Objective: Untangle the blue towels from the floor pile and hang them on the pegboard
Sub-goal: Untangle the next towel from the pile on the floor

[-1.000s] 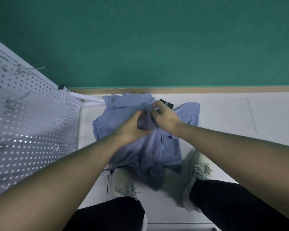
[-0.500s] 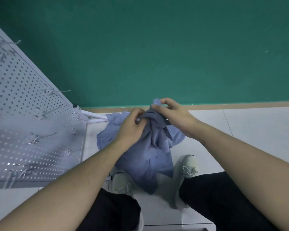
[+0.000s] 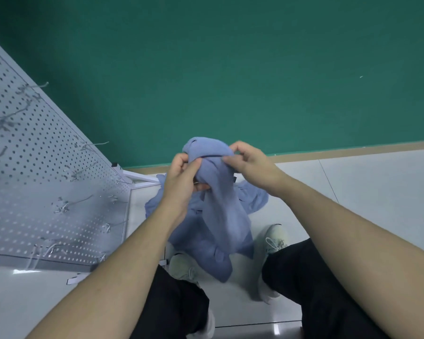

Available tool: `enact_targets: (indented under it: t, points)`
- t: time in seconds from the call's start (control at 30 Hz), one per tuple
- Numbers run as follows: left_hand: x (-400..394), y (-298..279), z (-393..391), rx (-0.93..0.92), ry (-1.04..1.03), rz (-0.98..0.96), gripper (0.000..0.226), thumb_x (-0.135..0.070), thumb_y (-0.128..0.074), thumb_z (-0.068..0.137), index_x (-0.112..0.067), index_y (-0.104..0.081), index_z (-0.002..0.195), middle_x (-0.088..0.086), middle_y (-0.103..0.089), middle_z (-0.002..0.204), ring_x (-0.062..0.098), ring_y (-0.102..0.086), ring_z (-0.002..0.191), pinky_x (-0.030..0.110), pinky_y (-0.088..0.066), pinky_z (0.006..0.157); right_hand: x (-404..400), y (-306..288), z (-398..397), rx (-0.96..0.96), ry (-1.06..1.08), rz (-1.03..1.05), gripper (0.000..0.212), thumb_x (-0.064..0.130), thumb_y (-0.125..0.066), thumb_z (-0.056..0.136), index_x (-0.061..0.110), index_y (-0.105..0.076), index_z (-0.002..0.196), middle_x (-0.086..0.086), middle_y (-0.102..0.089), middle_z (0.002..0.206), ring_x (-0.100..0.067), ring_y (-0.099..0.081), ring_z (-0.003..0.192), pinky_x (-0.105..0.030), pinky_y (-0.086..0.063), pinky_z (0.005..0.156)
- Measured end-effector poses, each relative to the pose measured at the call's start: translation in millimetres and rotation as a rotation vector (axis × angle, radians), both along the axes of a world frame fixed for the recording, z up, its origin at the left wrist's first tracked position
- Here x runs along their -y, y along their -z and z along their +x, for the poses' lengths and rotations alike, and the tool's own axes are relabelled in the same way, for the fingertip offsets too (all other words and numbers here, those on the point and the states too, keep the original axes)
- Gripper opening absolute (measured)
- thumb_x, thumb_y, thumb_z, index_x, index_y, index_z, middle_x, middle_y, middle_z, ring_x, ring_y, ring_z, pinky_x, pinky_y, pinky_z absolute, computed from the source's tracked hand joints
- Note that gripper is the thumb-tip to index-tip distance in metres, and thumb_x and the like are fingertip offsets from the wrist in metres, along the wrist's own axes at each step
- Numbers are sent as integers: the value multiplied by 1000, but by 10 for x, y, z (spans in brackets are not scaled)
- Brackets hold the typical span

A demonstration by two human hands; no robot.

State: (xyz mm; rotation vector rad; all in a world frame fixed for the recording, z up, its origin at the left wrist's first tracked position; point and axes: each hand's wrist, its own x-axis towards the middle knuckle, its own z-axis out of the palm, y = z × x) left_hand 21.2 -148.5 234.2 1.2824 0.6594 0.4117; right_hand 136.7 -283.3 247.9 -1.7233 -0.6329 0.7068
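While both arms reach out, the left hand (image 3: 181, 177) grips the knotted top of the soft blue cloth towels (image 3: 220, 211) and the right hand (image 3: 251, 162) pinches a fold there. They dangle above the white tiled floor (image 3: 353, 192), beside the grey perforated metal pegboard (image 3: 42, 172) with its wire hooks (image 3: 93, 144).

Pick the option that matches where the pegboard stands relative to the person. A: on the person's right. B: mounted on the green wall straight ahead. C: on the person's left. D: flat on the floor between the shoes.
C: the pegboard fills the left side of the view, beside the left hand gripping the blue towels.
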Motion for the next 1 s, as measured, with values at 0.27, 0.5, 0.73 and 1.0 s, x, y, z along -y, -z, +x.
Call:
enact_targets:
  t: [0.27,0.5,0.73,1.0]
  points:
    - [-56,51,-25,-113,-83,581,17,-17,-60,90,-22,-49,77,-3,-28,153,-6,-43,124,23,-33,105,57,21,105,234,4,-147,12,31,-64,97,26,-62,87,11,-37,44,-9,-30,43,-20,-30,44]
    - [72,120,38,65,201,801,36,-22,-63,76,-38,-44,103,-12,-33,158,2,-32,142,37,-32,113,27,34,68,282,-84,11,6,22,-71,94,25,-71,89,1,-57,68,-10,-39,61,-22,-35,60]
    - [138,60,32,-121,268,782,22,-12,-57,97,-25,-71,108,-20,-67,86,-8,-59,78,14,-42,71,149,-2,149,374,-196,-126,31,39,-82,79,21,-58,85,9,-53,59,-9,-39,54,-25,-35,56]
    - [-26,-41,-52,-13,-153,466,18,-9,-48,100,-20,-61,97,-16,-60,88,-9,-54,78,12,-42,78,360,120,389,447,-298,-652,5,22,-69,83,20,-64,82,-2,-65,81,-22,-55,75,-30,-44,65]
